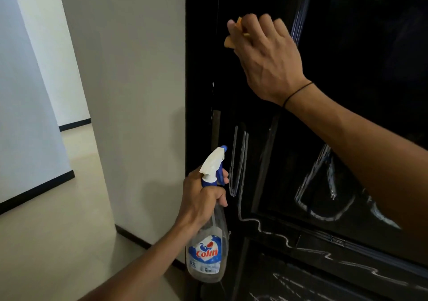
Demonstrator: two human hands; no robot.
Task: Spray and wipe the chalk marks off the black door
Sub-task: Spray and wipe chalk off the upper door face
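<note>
Here left hand [203, 198] grips "Colin" spray bottle [205, 252]

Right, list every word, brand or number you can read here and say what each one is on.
"Colin": red brand name on the label of the spray bottle, held in the left hand.
"5X", roughly: blue figure lower on that label, too blurred to be sure.
Small print beneath it: unreadable.
Chalk marks on the black door: scribbles, no readable words.
</note>
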